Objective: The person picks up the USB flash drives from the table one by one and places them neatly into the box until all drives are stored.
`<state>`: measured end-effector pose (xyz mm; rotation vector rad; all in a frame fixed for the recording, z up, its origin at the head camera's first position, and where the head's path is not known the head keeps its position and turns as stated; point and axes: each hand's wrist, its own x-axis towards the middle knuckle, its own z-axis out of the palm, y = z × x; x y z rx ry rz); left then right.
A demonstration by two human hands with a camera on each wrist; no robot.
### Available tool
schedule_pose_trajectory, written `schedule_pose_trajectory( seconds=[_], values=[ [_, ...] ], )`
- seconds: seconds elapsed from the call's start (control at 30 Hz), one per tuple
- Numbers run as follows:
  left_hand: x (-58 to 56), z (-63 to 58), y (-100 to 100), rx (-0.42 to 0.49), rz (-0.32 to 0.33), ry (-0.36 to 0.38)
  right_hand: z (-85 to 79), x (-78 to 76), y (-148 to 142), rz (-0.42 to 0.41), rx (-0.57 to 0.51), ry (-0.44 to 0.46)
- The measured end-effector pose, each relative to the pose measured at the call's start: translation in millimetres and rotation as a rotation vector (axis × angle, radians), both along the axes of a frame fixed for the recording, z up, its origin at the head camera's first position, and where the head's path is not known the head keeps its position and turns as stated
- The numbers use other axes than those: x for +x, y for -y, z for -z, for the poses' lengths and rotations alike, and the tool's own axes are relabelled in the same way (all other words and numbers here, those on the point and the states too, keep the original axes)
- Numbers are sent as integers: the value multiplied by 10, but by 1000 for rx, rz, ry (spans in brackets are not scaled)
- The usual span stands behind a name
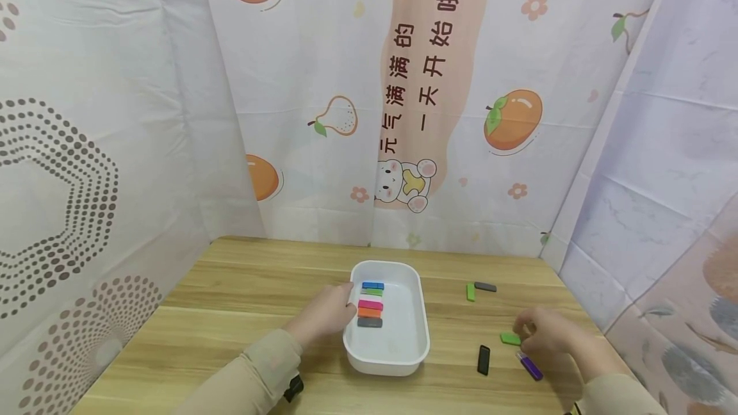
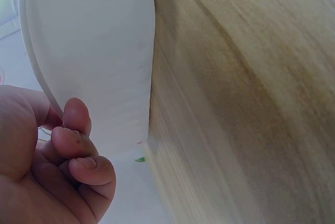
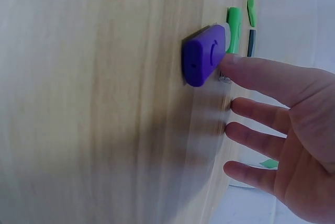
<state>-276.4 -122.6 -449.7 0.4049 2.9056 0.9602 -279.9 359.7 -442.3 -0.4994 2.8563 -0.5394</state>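
Note:
A white plastic tray [image 1: 398,338] stands mid-table, with a column of small coloured sticks [image 1: 370,305] along its left side. My left hand [image 1: 325,312] grips its left rim, thumb and curled fingers around the edge in the left wrist view. At the right, my right hand [image 1: 548,332] is low over the table with fingers fairly straight, its fingertips right at the end of a green USB stick [image 1: 510,339]. Just in front lies a purple USB stick [image 1: 530,367] with a metal end; the thumb overlaps its edge in the right wrist view.
A black stick [image 1: 483,360] lies between the tray and my right hand. Farther back, a small green stick [image 1: 470,292] and a dark grey one [image 1: 485,287] lie together. Printed curtains [image 1: 323,223] hang behind the wooden table [image 1: 242,287] and at both sides.

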Motion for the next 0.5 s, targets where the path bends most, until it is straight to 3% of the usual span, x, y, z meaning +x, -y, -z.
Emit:
schedule_pose_trajectory(
  seconds=[0.5],
  values=[
    [-20, 22, 10, -13, -5, -6, 37, -17, -8, -70, -7, -41]
  ],
)
